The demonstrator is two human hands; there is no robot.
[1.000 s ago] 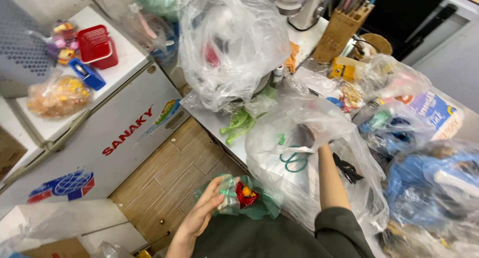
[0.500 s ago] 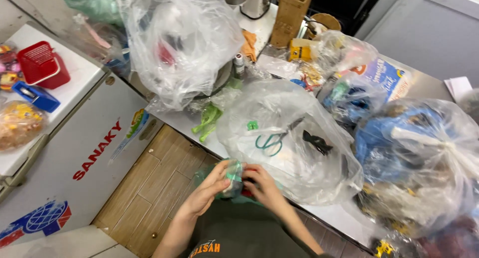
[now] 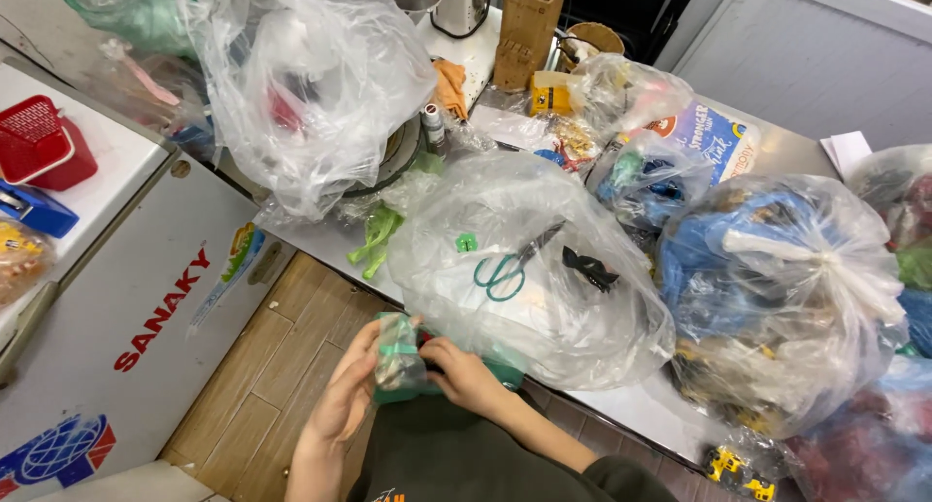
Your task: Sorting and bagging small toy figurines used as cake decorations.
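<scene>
A small green plastic bag (image 3: pixel 400 366) with small items inside is held close to my body, below the counter edge. My left hand (image 3: pixel 347 395) cups it from the left and below. My right hand (image 3: pixel 464 371) pinches its right side with fingers closed on the plastic. Just above them lies a large clear plastic bag (image 3: pixel 544 269) on the counter; green-handled scissors (image 3: pixel 505 269) and a black clip (image 3: pixel 589 268) lie on it.
The steel counter (image 3: pixel 641 410) is crowded with tied clear bags, one with blue contents (image 3: pixel 777 288). A big clear bag (image 3: pixel 311 84) stands at the back left. A wooden knife block (image 3: pixel 529 31) stands behind. A white chest freezer (image 3: pixel 146 269) with a red basket (image 3: pixel 44 143) is left.
My right hand came off the large clear bag and down to the green bag, joining my left hand. The view swung right along the counter.
</scene>
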